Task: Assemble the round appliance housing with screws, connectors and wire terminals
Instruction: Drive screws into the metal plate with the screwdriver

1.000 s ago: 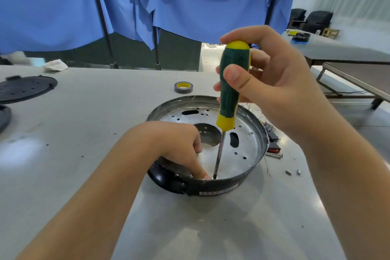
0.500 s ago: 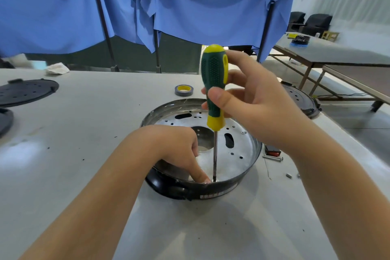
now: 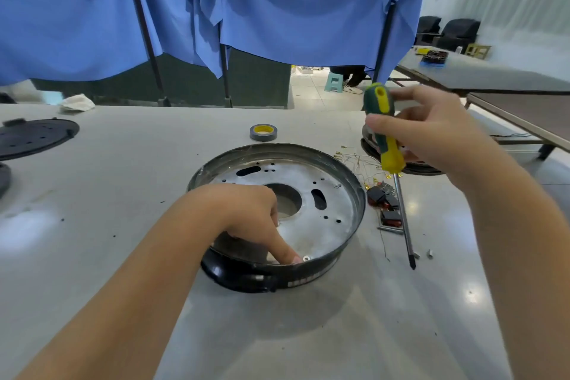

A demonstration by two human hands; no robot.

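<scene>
The round housing, a dark ring with a silver perforated plate inside, lies on the table in the middle. My left hand reaches into it, its index finger pressed on the plate beside a small screw near the front rim. My right hand holds a green and yellow screwdriver to the right of the housing, its tip hanging just above the table. Wires with gold terminals and black and red connectors lie right of the housing.
A roll of grey tape sits behind the housing. A black round lid lies at far left, another black round part behind my right hand. Small loose screws lie on the right. Blue cloth hangs behind the table.
My right hand lifted the screwdriver out of the housing and swung it to the right, clear of the rim. My left hand stayed in the housing with its finger by the screw.
</scene>
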